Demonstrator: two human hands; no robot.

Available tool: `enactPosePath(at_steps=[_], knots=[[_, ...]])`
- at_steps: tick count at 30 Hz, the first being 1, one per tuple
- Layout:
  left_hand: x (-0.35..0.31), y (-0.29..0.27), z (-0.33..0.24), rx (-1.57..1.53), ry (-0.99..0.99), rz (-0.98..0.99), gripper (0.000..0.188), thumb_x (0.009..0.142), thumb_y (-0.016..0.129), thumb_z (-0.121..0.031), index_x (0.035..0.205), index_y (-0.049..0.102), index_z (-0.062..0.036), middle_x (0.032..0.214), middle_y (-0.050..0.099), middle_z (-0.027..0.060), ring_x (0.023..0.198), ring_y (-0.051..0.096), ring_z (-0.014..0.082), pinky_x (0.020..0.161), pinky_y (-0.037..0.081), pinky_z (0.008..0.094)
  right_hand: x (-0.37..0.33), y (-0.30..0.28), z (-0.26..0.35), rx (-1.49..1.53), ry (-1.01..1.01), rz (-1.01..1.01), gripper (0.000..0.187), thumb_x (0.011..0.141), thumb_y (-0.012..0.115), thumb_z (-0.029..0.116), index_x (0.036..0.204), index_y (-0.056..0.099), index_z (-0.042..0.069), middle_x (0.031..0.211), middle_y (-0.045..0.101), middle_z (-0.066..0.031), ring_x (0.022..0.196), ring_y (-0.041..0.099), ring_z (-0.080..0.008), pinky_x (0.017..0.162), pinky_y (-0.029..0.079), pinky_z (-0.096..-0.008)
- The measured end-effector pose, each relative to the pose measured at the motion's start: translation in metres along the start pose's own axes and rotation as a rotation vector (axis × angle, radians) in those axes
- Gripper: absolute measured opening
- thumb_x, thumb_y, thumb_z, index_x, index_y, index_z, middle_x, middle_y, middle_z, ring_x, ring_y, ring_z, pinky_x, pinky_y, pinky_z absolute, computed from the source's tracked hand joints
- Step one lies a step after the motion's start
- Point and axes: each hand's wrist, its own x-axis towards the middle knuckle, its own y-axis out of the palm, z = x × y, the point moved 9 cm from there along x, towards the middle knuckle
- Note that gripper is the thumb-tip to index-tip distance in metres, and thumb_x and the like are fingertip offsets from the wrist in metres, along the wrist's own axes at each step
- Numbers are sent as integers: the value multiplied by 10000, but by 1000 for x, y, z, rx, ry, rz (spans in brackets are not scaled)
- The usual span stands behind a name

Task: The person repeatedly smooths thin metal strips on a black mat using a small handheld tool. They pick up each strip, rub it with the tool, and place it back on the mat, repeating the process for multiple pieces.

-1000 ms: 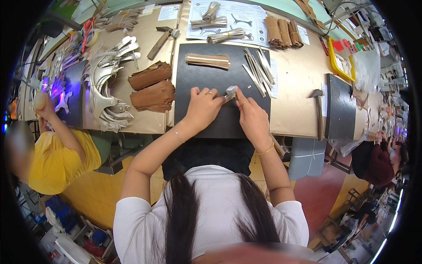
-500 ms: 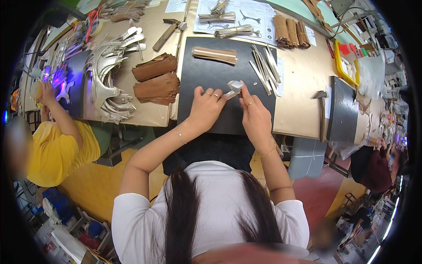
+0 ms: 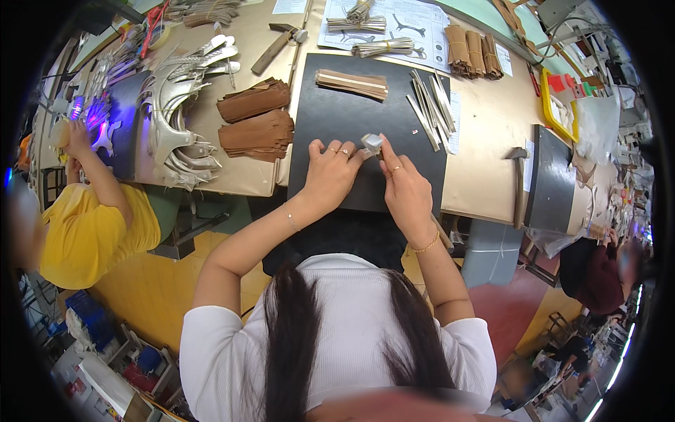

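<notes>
Over the black mat [image 3: 330,176] my hands meet around a small glossy whitish piece [image 3: 372,143]; its kind is too small and blurred to tell. My left hand [image 3: 330,172] is closed, its thumb and finger pinching a pale strip end beside that piece. My right hand [image 3: 408,186] grips the glossy piece between thumb and forefinger. Beyond them on the mat lies a stack of brown strips [image 3: 351,86] topped by one pale strip. Loose white strips [image 3: 430,109] are spread at the mat's right side.
Brown leather pieces [image 3: 254,133] lie in two piles left of the mat, near curved white parts [image 3: 172,137]. One hammer [image 3: 274,50] rests at the back, another [image 3: 517,186] at right. A yellow tray [image 3: 562,105] stands far right. A person in yellow [image 3: 98,232] works at left.
The glossy whitish piece has turned and dropped slightly toward my left hand. My right hand has shifted a little left. The whole view has tilted slightly.
</notes>
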Motion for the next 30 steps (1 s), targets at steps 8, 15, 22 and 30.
enactPosePath(at_steps=[8,15,22,30], knots=[[-6,-1,9,-73,-34,51,167,869,724,-144,1033,751,-158,980,623,-21,955,589,185,863,326,455,2,-1,-2,-18,-8,7,445,1005,609,196,1449,585,211,801,614,-95,607,652,-306,555,539,-417],[-12,-6,14,-143,-100,28,172,871,728,-147,1042,746,-154,988,628,-7,939,595,193,868,330,447,-3,8,4,-71,5,80,465,1006,604,187,1469,564,210,819,616,-91,619,658,-299,554,539,-409],[-19,-7,6,-50,-26,24,155,870,699,-130,1021,734,-137,954,624,10,931,590,199,849,344,417,-4,-7,11,50,-48,-60,468,1007,604,200,1472,561,226,813,616,-83,617,660,-293,550,541,-406],[-28,-8,33,-378,-210,53,165,870,707,-129,1031,738,-141,953,609,2,905,585,200,850,358,416,-3,8,9,-71,-41,86,489,998,616,186,1482,551,223,809,607,-78,609,649,-281,550,534,-405]])
